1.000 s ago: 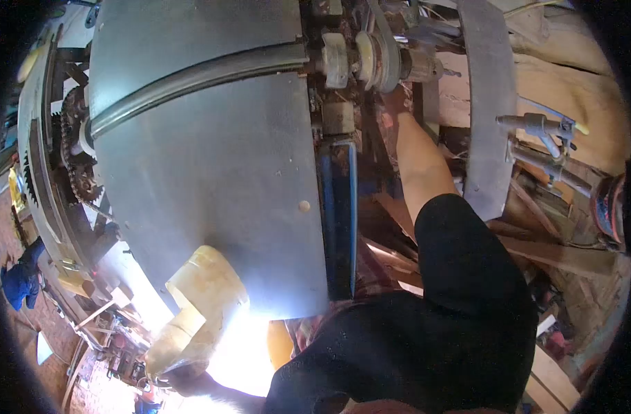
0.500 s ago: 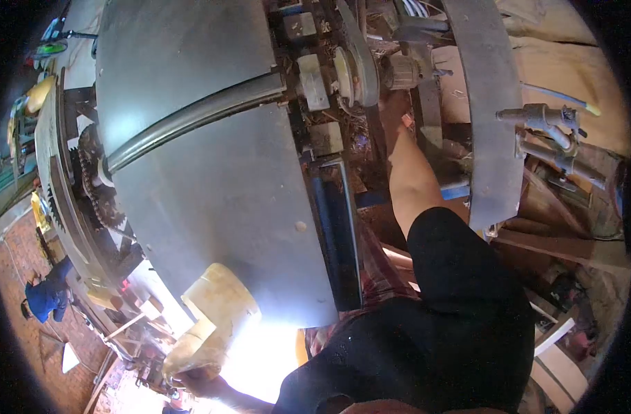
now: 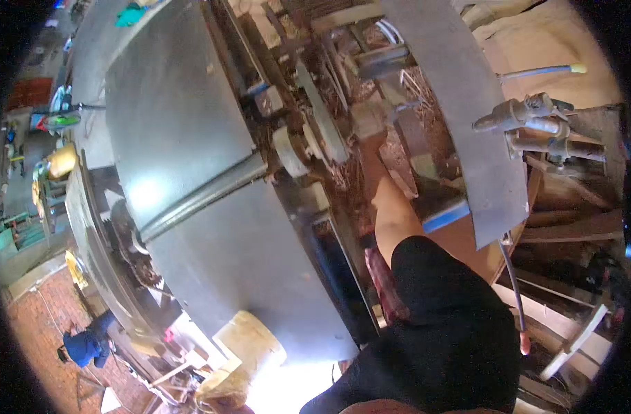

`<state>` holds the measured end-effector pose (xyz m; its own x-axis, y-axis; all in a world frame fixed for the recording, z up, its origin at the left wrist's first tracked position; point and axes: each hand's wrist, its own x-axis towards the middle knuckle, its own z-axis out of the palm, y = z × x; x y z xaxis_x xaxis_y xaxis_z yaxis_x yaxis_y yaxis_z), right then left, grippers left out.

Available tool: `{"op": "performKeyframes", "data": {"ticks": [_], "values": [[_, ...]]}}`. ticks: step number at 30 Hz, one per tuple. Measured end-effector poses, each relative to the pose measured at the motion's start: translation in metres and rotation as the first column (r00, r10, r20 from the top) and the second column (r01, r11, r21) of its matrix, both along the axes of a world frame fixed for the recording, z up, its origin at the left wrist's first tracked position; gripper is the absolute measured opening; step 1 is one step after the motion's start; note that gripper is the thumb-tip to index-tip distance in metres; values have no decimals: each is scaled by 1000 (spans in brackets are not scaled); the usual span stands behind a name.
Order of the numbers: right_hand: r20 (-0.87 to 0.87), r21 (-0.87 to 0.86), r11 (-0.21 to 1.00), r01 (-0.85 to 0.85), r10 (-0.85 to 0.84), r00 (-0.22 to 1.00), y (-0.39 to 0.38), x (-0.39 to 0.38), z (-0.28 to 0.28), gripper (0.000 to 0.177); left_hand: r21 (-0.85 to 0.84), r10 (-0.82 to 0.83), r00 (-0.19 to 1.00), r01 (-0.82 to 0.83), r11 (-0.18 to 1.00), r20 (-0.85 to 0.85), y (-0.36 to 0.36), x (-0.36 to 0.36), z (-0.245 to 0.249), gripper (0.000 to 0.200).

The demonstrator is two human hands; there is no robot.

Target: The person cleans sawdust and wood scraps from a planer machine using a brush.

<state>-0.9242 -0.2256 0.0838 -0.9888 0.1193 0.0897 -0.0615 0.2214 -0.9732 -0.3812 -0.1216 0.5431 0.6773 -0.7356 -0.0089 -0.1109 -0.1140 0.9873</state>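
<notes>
My right arm, in a black sleeve, reaches down into the opening of a metal machine. My right hand [image 3: 373, 157] is in shade beside a motor [image 3: 369, 119] and a belt and pulley [image 3: 322, 127]; its fingers are hidden. At the lower left is a yellowish cut-open plastic jug [image 3: 250, 348]. My left hand [image 3: 227, 403] is closed on its lower end, barely showing at the frame's bottom edge. Between the two lies the machine's flat grey metal top [image 3: 239, 255], crossed by a long shiny roller [image 3: 205, 196].
Toothed saw blades [image 3: 126, 234] stand along the machine's left side. A metal clamp fitting [image 3: 536, 121] sticks out at the right by a curved grey plate [image 3: 446, 90]. Wood strips [image 3: 574, 341] lie at lower right. A person in blue [image 3: 84, 348] is on the brick floor.
The view has turned and shifted, so the machine looks more tilted. The jug appears lower and further right. My right arm still reaches into the machine.
</notes>
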Motion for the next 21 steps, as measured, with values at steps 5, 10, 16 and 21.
{"op": "performKeyframes", "data": {"ticks": [5,10,16,21], "values": [[-8,103,995,-12,13,1000,13,7,25,31,-47,-59,998,59,997,9,-22,-2,-12,46],[13,306,952,2,-7,1000,23,5,55,29,12,-151,988,150,989,30,-33,-1,0,44],[54,396,918,6,-30,998,10,24,-6,30,70,-263,960,257,964,93,-49,-10,9,42],[250,595,802,-52,-124,960,13,42,52,28,145,-349,929,330,933,127,-57,-14,15,40]]}}
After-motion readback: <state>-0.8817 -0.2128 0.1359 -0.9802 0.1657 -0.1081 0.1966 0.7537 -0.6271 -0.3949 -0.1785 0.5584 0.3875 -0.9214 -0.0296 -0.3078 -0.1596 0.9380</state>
